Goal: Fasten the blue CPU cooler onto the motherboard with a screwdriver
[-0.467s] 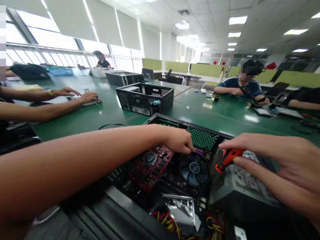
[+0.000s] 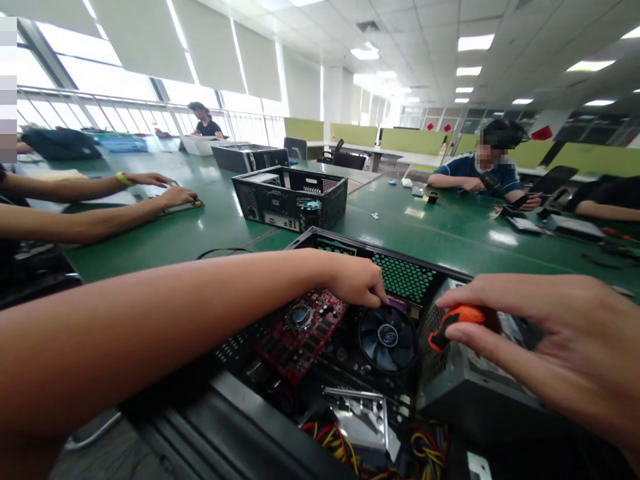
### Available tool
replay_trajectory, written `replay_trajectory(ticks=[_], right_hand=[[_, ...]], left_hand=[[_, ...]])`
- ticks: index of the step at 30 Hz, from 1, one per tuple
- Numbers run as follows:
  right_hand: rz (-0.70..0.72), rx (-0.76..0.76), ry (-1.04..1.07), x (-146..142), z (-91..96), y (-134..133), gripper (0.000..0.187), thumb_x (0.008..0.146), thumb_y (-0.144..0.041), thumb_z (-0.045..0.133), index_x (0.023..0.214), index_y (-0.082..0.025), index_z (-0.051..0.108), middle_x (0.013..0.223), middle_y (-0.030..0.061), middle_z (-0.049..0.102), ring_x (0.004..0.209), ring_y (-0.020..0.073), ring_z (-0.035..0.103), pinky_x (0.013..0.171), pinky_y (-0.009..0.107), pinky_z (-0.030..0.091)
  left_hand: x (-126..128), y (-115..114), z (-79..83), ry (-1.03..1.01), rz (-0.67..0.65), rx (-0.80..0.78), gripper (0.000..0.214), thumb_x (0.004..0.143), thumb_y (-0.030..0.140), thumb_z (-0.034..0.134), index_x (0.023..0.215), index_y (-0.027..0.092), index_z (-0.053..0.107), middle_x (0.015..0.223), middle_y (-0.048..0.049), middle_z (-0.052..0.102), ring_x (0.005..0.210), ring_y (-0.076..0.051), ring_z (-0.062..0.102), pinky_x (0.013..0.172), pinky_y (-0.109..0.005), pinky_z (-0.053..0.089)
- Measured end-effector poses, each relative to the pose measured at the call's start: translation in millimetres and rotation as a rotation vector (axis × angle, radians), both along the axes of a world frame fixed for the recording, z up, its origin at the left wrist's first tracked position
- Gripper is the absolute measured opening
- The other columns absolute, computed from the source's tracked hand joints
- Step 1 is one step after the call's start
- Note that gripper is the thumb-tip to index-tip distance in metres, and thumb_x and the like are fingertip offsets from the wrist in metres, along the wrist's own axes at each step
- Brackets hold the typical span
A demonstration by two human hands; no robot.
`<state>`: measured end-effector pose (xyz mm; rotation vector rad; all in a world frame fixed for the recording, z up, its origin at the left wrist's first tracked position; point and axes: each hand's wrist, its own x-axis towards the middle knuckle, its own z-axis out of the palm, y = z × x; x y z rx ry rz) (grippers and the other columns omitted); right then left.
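An open black computer case (image 2: 400,277) lies in front of me on the green table (image 2: 440,230). Inside it are a red circuit board (image 2: 300,330), a round cooler fan (image 2: 387,337) and a grey power supply (image 2: 480,387). My left hand (image 2: 357,280) reaches into the case with fingers curled and pinched at the fan's upper edge; what they hold is hidden. My right hand (image 2: 545,347) grips an orange and black screwdriver handle (image 2: 457,323) above the power supply.
Coloured wires (image 2: 425,450) bundle at the case's near edge. A second open case (image 2: 290,197) and a third case (image 2: 247,157) stand farther back. Other people's arms (image 2: 100,210) work at the left, another person (image 2: 493,170) sits at the right, one more far back.
My right hand has shifted slightly down and left with the screwdriver. My left hand stays at the fan. The neighbour's far hand moved a little.
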<state>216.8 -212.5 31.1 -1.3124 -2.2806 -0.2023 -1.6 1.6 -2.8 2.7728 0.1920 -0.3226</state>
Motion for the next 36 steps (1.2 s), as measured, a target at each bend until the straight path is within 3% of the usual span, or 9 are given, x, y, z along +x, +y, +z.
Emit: replay_trajectory(ticks=[2, 4, 7, 13, 31, 36], right_hand=[[0.053, 0.002, -0.019, 2.6, -2.3, -1.1, 0.03, 0.126, -0.049, 0.052, 0.13, -0.038, 0.079, 0.117, -0.0059, 0.094, 0.093, 0.0176, 0.091, 0.077, 0.021, 0.071], [0.036, -0.003, 0.004, 10.2, -9.0, -5.4, 0.029, 0.12, -0.045, 0.062, 0.139, -0.036, 0.081, 0.121, 0.0, 0.094, 0.102, 0.0261, 0.092, 0.083, 0.031, 0.074], [-0.044, -0.007, 0.067, 27.4, -24.6, -14.8, 0.034, 0.108, -0.048, 0.075, 0.136, -0.034, 0.089, 0.109, 0.0059, 0.094, 0.104, 0.0375, 0.092, 0.084, 0.043, 0.076], [-0.064, -0.003, 0.071, 43.6, -44.4, -20.4, 0.034, 0.104, -0.053, 0.077, 0.13, -0.035, 0.091, 0.101, 0.0058, 0.093, 0.102, 0.0387, 0.091, 0.083, 0.044, 0.076], [-0.083, 0.023, 0.059, 30.9, -34.7, -13.9, 0.035, 0.101, -0.056, 0.076, 0.127, -0.038, 0.091, 0.102, 0.0057, 0.092, 0.098, 0.0407, 0.09, 0.078, 0.045, 0.075], [-0.084, 0.032, 0.055, 12.8, -25.4, -14.9, 0.031, 0.101, -0.055, 0.076, 0.122, -0.038, 0.092, 0.097, 0.0049, 0.091, 0.088, 0.0383, 0.089, 0.071, 0.042, 0.073]], left_hand=[[-0.1, 0.0, 0.5, -0.003, 0.001, -0.002, 0.035, 0.102, 0.011, 0.071, 0.125, 0.023, 0.095, 0.117, -0.0026, 0.094, 0.095, -0.017, 0.081, 0.089, -0.02, 0.056], [-0.2, -0.1, 1.1, -0.008, 0.002, -0.004, 0.036, 0.101, 0.01, 0.071, 0.125, 0.023, 0.095, 0.115, -0.003, 0.094, 0.092, -0.017, 0.081, 0.088, -0.02, 0.056], [-0.3, -0.4, 1.6, -0.016, 0.001, -0.008, 0.037, 0.1, 0.009, 0.071, 0.124, 0.024, 0.095, 0.114, -0.0027, 0.094, 0.091, -0.017, 0.081, 0.087, -0.02, 0.057], [0.5, 0.2, -1.2, -0.013, 0.009, -0.007, 0.037, 0.102, 0.01, 0.071, 0.129, 0.021, 0.094, 0.122, -0.0047, 0.093, 0.1, -0.019, 0.084, 0.091, -0.022, 0.058], [0.7, 1.1, -0.6, 0.02, 0.011, -0.001, 0.037, 0.103, 0.012, 0.07, 0.132, 0.017, 0.092, 0.126, -0.0074, 0.092, 0.105, -0.021, 0.085, 0.094, -0.023, 0.058], [0.7, 2.4, -0.7, 0.014, 0.016, -0.008, 0.036, 0.101, 0.012, 0.072, 0.129, 0.019, 0.093, 0.127, -0.0048, 0.092, 0.108, -0.021, 0.084, 0.096, -0.023, 0.058]])
